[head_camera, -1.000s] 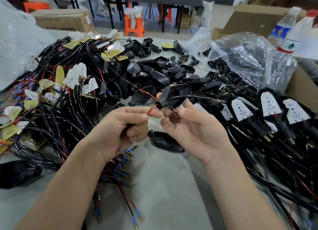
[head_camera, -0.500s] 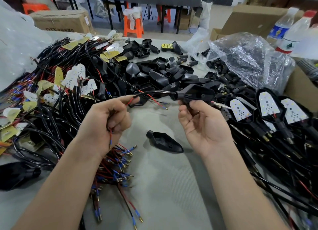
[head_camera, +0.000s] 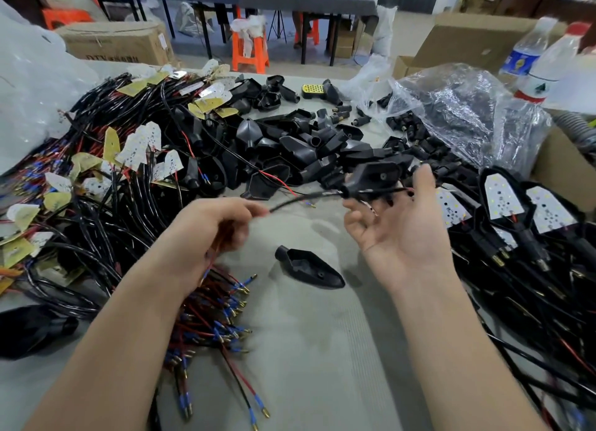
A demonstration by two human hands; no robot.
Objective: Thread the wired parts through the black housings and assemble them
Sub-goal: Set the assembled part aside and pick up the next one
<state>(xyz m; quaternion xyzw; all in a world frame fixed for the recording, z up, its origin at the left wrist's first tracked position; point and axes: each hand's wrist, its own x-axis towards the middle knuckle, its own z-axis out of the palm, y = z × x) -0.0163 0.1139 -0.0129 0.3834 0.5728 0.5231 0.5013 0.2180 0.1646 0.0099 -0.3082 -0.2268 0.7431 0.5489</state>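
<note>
My left hand (head_camera: 209, 230) pinches a black sheathed wire (head_camera: 300, 200) and is blurred by motion. That wire runs to the right into the neck of a black housing (head_camera: 374, 177). My right hand (head_camera: 403, 227) is palm up under the housing, with fingertips at its neck and far end; the fingers look loosely spread. A second black housing (head_camera: 309, 267) lies on the grey table between my hands.
Wired LED boards (head_camera: 135, 146) are heaped at the left, loose black housings (head_camera: 300, 146) in the middle back, assembled units (head_camera: 503, 201) at the right. Red and black wire ends (head_camera: 219, 321) lie under my left wrist. A plastic bag (head_camera: 467, 114) and bottles (head_camera: 548, 66) stand back right.
My left hand has pulled the wire left and down, drawing more of it through the housing. My right hand has moved right with the housing and opened its palm upward.
</note>
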